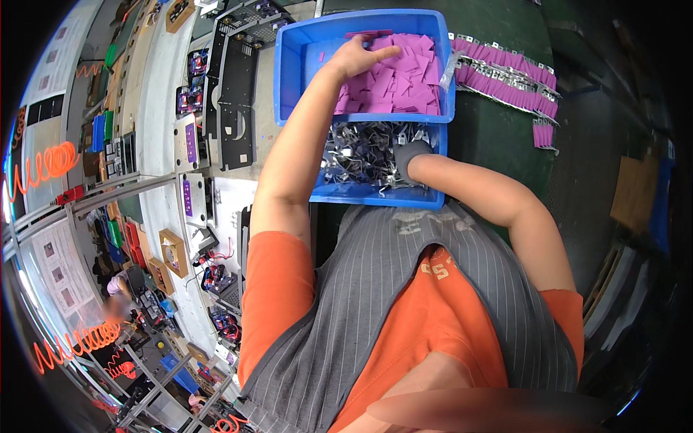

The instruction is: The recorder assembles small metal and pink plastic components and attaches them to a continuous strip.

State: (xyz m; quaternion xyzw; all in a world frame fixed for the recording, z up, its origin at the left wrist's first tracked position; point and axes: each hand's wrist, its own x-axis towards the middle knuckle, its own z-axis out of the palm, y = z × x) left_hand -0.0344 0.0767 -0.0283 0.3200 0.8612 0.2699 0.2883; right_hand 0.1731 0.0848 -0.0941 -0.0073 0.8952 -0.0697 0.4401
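My bare left hand reaches into the far blue bin. Its thumb is stretched away from the fingers, over a loose heap of flat purple pieces. The fingertips are near a darker purple strip at the bin's far wall; I see nothing gripped in this hand. My right hand, in a dark grey glove, is down in the nearer blue bin, at its right side. Small shiny metal parts with dark pieces fill that bin around it. The right fingers are hidden, so their hold does not show.
Rows of purple pieces with metal ends lie on the green surface to the right. Black perforated metal frames stand left of the bins. Further left runs a bench with electronic assemblies and coiled orange hoses.
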